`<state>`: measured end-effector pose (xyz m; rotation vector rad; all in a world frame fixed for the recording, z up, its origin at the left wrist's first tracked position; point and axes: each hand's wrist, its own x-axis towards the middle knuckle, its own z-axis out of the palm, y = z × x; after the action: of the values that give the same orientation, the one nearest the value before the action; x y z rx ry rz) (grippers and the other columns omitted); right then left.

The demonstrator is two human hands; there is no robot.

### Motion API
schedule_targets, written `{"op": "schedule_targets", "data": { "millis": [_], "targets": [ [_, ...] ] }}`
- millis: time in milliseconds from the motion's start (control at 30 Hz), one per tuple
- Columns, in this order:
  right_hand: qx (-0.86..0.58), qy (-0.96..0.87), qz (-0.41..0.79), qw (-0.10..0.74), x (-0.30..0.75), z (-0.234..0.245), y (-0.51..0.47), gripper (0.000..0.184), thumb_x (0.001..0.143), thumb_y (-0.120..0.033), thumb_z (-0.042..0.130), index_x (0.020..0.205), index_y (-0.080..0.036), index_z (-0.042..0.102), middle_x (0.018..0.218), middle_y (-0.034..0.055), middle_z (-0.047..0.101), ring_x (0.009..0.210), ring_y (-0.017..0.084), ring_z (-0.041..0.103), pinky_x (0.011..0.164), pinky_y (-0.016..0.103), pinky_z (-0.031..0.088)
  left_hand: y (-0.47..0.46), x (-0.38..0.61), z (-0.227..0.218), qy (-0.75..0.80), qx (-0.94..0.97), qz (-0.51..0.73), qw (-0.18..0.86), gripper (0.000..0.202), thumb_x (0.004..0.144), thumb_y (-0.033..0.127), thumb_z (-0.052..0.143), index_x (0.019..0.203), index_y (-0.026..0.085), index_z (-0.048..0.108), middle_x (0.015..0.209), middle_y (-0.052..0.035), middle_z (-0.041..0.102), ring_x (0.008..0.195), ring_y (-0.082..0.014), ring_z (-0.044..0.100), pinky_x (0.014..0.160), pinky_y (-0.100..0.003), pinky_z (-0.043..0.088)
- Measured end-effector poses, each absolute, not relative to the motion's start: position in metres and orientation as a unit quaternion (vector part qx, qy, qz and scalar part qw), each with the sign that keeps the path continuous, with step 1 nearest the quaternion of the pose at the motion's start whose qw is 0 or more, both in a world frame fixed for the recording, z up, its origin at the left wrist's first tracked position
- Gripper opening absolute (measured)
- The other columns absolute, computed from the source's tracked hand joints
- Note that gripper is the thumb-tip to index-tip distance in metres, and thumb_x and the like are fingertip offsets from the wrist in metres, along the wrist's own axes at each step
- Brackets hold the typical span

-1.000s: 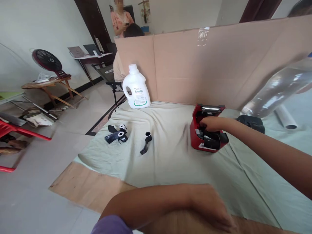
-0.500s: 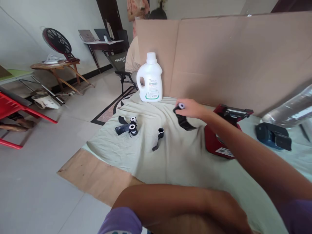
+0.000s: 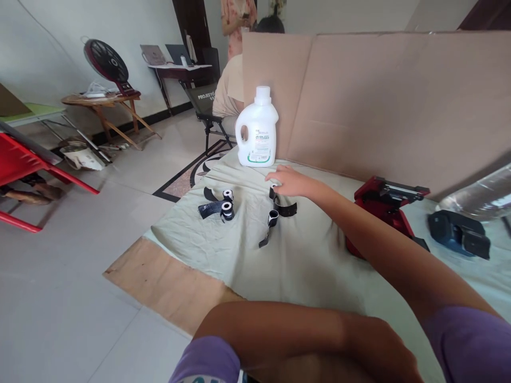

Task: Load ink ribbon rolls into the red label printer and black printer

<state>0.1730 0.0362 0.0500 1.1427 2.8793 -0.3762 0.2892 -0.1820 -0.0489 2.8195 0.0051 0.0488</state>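
Placement of black roll (image 3: 286,209) apparently underway. Right hand (image 3: 295,183): fingers loosely parted; left hand (image 3: 385,346): fingers indiscernible. Next, probably lift clear.

White jug (image 3: 260,125) — cardboard panel (image 3: 383,101) behind, black fan (image 3: 107,61) on wooden table (image 3: 74,100), red chair (image 3: 19,162)

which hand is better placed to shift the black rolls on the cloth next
Probably the right: the right hand is stretched out over the cloth, right at one black roll. The left hand is low at the front, farther from it.
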Motion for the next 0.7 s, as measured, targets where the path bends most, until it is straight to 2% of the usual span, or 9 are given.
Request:
{"op": "schedule_targets", "data": {
  "millis": [100, 200, 267, 333, 400, 467, 533, 633, 700],
  "targets": [
    [0.285, 0.953, -0.083, 0.054, 0.184, 0.047, 0.007, 0.035, 0.077, -0.031, 0.07, 0.111, -0.032, 0.076, 0.131, 0.0115, 0.053, 0.122, 0.039, 0.042, 0.101, 0.053, 0.035, -0.181, 0.29, -0.049, -0.086, 0.945, -0.031, 0.315, 0.032, 0.089, 0.052, 0.053, 0.085, 0.031, 0.078, 0.101, 0.0001, 0.078, 0.086, -0.018, 0.071, 0.065, -0.031, 0.05],
    [0.262, 0.963, -0.056, 0.032, 0.192, 0.026, -0.015, 0.022, 0.079, -0.035, 0.073, 0.098, -0.028, 0.079, 0.143, 0.0118, 0.048, 0.127, 0.042, 0.037, 0.1, 0.056, 0.032, -0.183, 0.288, -0.052, -0.045, 0.945, -0.034, 0.323, 0.03, 0.088, 0.05, 0.056, 0.09, 0.028, 0.076, 0.101, -0.0013, 0.078, 0.087, -0.0215, 0.07, 0.065, -0.034, 0.048],
    [0.259, 0.964, -0.055, -0.026, 0.196, 0.013, -0.025, 0.019, 0.082, -0.034, 0.072, 0.098, -0.026, 0.077, 0.147, 0.0108, 0.048, 0.135, 0.043, 0.031, 0.104, 0.059, 0.028, -0.186, 0.285, -0.055, -0.036, 0.95, -0.019, 0.311, 0.03, 0.09, 0.049, 0.053, 0.091, 0.028, 0.075, 0.104, -0.0006, 0.077, 0.089, -0.0216, 0.069, 0.066, -0.035, 0.047],
    [0.253, 0.96, -0.083, -0.091, 0.204, 0.007, -0.035, 0.021, 0.085, -0.029, 0.067, 0.105, -0.025, 0.073, 0.143, 0.0095, 0.055, 0.142, 0.041, 0.027, 0.11, 0.062, 0.021, -0.189, 0.281, -0.057, -0.027, 0.959, -0.005, 0.282, 0.029, 0.092, 0.046, 0.051, 0.09, 0.028, 0.073, 0.105, -0.0002, 0.077, 0.09, -0.0214, 0.068, 0.067, -0.035, 0.047],
    [0.248, 0.949, -0.125, -0.149, 0.222, 0.01, -0.047, 0.027, 0.09, -0.023, 0.058, 0.115, -0.025, 0.068, 0.132, 0.009, 0.064, 0.142, 0.037, 0.034, 0.114, 0.063, 0.017, -0.191, 0.276, -0.058, -0.013, 0.972, 0.012, 0.235, 0.028, 0.093, 0.043, 0.051, 0.087, 0.027, 0.072, 0.103, -0.0004, 0.077, 0.088, -0.0218, 0.068, 0.067, -0.036, 0.046],
    [0.248, 0.936, -0.17, -0.185, 0.252, 0.018, -0.062, 0.036, 0.094, -0.022, 0.051, 0.128, -0.026, 0.061, 0.127, 0.0093, 0.067, 0.134, 0.032, 0.047, 0.115, 0.06, 0.024, -0.194, 0.273, -0.058, -0.001, 0.982, 0.031, 0.189, 0.028, 0.095, 0.042, 0.05, 0.083, 0.027, 0.07, 0.098, -0.0006, 0.077, 0.083, -0.0215, 0.068, 0.063, -0.036, 0.044],
    [0.279, 0.914, -0.208, -0.21, 0.296, 0.028, -0.076, 0.047, 0.095, -0.026, 0.049, 0.142, -0.027, 0.051, 0.126, 0.0101, 0.066, 0.124, 0.03, 0.057, 0.109, 0.054, 0.039, -0.197, 0.271, -0.059, 0.009, 0.986, 0.046, 0.159, 0.029, 0.097, 0.042, 0.049, 0.084, 0.027, 0.07, 0.094, 0.0002, 0.077, 0.077, -0.0201, 0.068, 0.057, -0.035, 0.04],
    [0.383, 0.847, -0.255, -0.266, 0.372, 0.043, -0.085, 0.065, 0.092, -0.035, 0.055, 0.153, -0.029, 0.035, 0.118, 0.0092, 0.067, 0.099, 0.027, 0.068, 0.086, 0.044, 0.056, -0.2, 0.271, -0.062, 0.02, 0.99, 0.056, 0.131, 0.03, 0.098, 0.043, 0.047, 0.086, 0.028, 0.07, 0.089, 0.0021, 0.078, 0.072, -0.0173, 0.068, 0.052, -0.032, 0.034],
    [0.444, 0.803, -0.255, -0.305, 0.419, 0.052, -0.081, 0.067, 0.089, -0.04, 0.059, 0.151, -0.027, 0.037, 0.112, 0.0086, 0.068, 0.085, 0.024, 0.068, 0.074, 0.04, 0.058, -0.201, 0.273, -0.064, 0.023, 0.991, 0.066, 0.116, 0.031, 0.098, 0.042, 0.047, 0.081, 0.028, 0.07, 0.088, 0.0025, 0.078, 0.07, -0.0159, 0.067, 0.049, -0.03, 0.03]
  ]
}}
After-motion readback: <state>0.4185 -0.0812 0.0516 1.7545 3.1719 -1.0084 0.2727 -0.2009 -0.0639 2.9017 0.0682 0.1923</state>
